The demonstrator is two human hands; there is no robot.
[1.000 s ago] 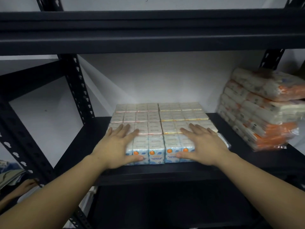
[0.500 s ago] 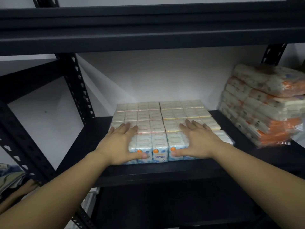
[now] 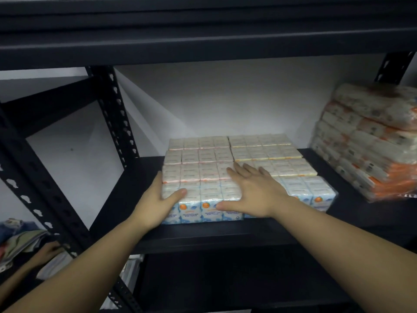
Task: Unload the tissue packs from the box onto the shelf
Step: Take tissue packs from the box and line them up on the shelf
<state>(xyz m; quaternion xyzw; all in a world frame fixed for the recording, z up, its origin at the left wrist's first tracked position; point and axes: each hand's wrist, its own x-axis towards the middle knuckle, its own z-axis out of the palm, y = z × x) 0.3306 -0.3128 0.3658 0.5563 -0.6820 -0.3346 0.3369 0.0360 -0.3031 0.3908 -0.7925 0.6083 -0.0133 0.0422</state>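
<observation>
- Your left hand (image 3: 159,199) clasps the left end of the front tissue pack (image 3: 209,199): thumb hooked over its top, palm against its side, fingers hidden behind it.
- Your right hand (image 3: 252,190) lies open and flat on top of the block, fingers spread and pointing to the back, thumb along the front upper edge.
- The tissue packs (image 3: 237,159) sit in a tight block on the black shelf (image 3: 203,236), rows running to the back wall; a further pack (image 3: 309,193) juts out at the front right.
- I judge the step to be squaring up the front row. Press in from the left while holding the top down, so nothing buckles or rides up.
- Push evenly and low; the wrappers look slippery.
- Both forearms reach in straight from below, wrists level with the shelf edge.
- The orange-wrapped stack (image 3: 370,143) stands well apart at the right; the box is not in view.
</observation>
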